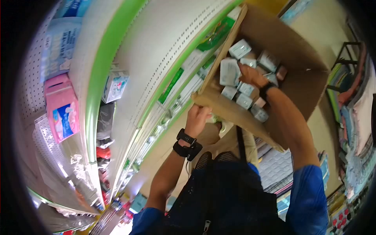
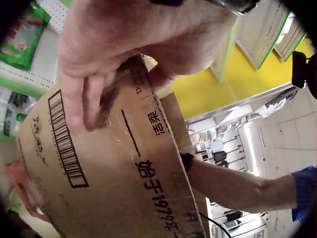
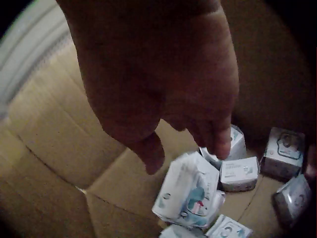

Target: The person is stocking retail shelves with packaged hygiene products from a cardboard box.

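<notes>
L grip [image 1: 197,117] pinches rim of ctn [image 1: 303,86] at its near-L corner, fingers over outer wall by a barcode [image 2: 67,144]. R grip [image 1: 252,75] is inside ctn, thumb & fingers spread apart, nothing pinched, just by lg white pack [image 1: 229,72]; can't tell if touching. Lg pack lies along ctn's L edge, w/ sm white boxes [image 1: 244,101] clustered round it, some twd near edge, others twd far edge. Green-edged shelf [image 1: 168,43] is just beside ctn's L edge; pink pkt [image 1: 62,107] well apart, farther L.
</notes>
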`<move>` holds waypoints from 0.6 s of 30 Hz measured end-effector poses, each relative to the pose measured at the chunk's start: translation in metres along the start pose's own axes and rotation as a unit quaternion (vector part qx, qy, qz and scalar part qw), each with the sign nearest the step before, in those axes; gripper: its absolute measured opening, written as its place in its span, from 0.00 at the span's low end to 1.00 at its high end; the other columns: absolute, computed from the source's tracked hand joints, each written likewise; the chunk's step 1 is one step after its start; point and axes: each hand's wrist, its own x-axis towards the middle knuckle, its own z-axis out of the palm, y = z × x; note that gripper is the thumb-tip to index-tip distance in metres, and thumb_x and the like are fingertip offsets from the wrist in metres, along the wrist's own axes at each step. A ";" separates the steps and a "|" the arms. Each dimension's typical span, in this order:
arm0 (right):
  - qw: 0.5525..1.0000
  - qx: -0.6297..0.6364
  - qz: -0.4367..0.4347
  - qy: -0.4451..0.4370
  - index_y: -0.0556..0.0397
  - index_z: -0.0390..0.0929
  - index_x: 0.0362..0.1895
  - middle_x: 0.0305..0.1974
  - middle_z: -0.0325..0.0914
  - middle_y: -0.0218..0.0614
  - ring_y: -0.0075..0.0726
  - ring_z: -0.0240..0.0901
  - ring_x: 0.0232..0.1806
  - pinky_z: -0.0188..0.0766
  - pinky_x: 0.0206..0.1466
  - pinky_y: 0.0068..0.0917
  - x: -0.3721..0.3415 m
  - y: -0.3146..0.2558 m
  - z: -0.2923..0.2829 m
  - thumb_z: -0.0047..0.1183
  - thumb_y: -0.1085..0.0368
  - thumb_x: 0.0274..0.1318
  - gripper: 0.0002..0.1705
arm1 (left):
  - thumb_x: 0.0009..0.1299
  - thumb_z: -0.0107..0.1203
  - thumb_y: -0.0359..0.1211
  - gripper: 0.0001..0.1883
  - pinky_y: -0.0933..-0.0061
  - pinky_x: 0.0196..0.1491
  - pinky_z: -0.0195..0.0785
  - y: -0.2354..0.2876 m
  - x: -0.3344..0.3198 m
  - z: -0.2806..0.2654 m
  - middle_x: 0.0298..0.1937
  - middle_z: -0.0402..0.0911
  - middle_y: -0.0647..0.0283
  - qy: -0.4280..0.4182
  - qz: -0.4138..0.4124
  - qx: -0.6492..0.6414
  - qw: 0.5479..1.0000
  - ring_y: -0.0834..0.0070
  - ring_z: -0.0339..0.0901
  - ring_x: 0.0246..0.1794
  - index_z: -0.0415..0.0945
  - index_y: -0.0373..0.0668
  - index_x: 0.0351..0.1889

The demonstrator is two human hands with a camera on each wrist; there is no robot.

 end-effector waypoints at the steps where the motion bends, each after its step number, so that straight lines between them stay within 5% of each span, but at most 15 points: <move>1: 0.998 0.041 -0.008 0.051 0.64 0.56 0.68 0.50 0.73 0.68 0.66 0.72 0.52 0.70 0.57 0.48 0.018 0.014 0.025 0.57 0.69 0.43 0.45 | 0.73 0.50 0.37 0.21 0.68 0.53 0.73 -0.001 -0.004 -0.005 0.53 0.78 0.60 -0.018 -0.009 -0.005 1.000 0.72 0.77 0.53 0.69 0.35 0.59; 2: 0.996 -0.062 -0.021 0.058 0.65 0.54 0.69 0.55 0.69 0.72 0.70 0.68 0.58 0.66 0.63 0.46 0.040 0.020 0.043 0.54 0.73 0.43 0.45 | 0.73 0.50 0.37 0.21 0.68 0.53 0.73 -0.005 0.000 -0.004 0.53 0.78 0.60 -0.004 -0.034 0.000 0.999 0.72 0.77 0.53 0.69 0.35 0.59; 3: 0.988 -0.125 -0.016 0.092 0.62 0.48 0.73 0.66 0.58 0.66 0.66 0.59 0.68 0.64 0.68 0.47 0.047 0.016 0.050 0.47 0.72 0.51 0.43 | 0.73 0.50 0.35 0.20 0.68 0.54 0.72 -0.006 0.002 -0.002 0.53 0.78 0.61 -0.016 0.002 -0.017 1.000 0.72 0.77 0.52 0.70 0.34 0.59; 4: 0.979 -0.186 -0.019 0.083 0.60 0.47 0.74 0.72 0.49 0.63 0.64 0.50 0.73 0.58 0.72 0.46 0.061 0.015 0.056 0.49 0.70 0.51 0.45 | 0.72 0.50 0.34 0.19 0.69 0.54 0.71 0.001 0.002 0.001 0.52 0.78 0.61 -0.029 0.042 -0.035 0.998 0.73 0.77 0.51 0.70 0.34 0.58; 6: 0.971 -0.218 -0.064 0.075 0.58 0.47 0.75 0.74 0.46 0.57 0.60 0.51 0.74 0.60 0.71 0.45 0.072 0.011 0.061 0.50 0.69 0.54 0.44 | 0.71 0.49 0.30 0.18 0.70 0.55 0.69 0.007 0.000 -0.002 0.52 0.78 0.62 -0.010 0.005 0.016 1.000 0.74 0.76 0.51 0.70 0.32 0.57; 10: 0.935 -0.334 -0.111 0.045 0.50 0.48 0.76 0.76 0.45 0.51 0.54 0.55 0.72 0.62 0.69 0.42 0.080 0.010 0.067 0.49 0.67 0.59 0.42 | 0.70 0.50 0.28 0.18 0.72 0.57 0.65 0.002 0.000 -0.004 0.52 0.78 0.63 -0.013 0.017 0.044 0.999 0.77 0.74 0.52 0.71 0.32 0.57; 13: 0.912 -0.399 -0.083 -0.055 0.33 0.52 0.75 0.74 0.50 0.48 0.44 0.70 0.61 0.73 0.58 0.37 0.082 0.006 0.056 0.49 0.63 0.62 0.38 | 0.70 0.51 0.27 0.17 0.71 0.56 0.66 0.004 -0.001 -0.004 0.52 0.79 0.62 -0.010 0.001 0.051 0.999 0.76 0.74 0.52 0.71 0.32 0.56; 15: 0.909 -0.403 -0.086 -0.059 0.33 0.56 0.73 0.72 0.53 0.47 0.44 0.72 0.59 0.74 0.56 0.37 0.077 0.013 0.053 0.49 0.63 0.62 0.35 | 0.65 0.58 0.31 0.13 0.75 0.35 0.68 0.009 -0.001 0.003 0.30 0.80 0.65 0.021 0.043 0.003 0.999 0.81 0.73 0.28 0.76 0.33 0.44; 18: 0.925 -0.364 -0.095 -0.057 0.41 0.66 0.65 0.64 0.61 0.45 0.46 0.73 0.57 0.73 0.56 0.39 0.063 0.028 0.051 0.52 0.65 0.58 0.29 | 0.66 0.57 0.29 0.12 0.75 0.34 0.69 -0.008 0.004 -0.009 0.31 0.81 0.65 -0.005 0.071 0.097 0.993 0.81 0.74 0.28 0.75 0.33 0.46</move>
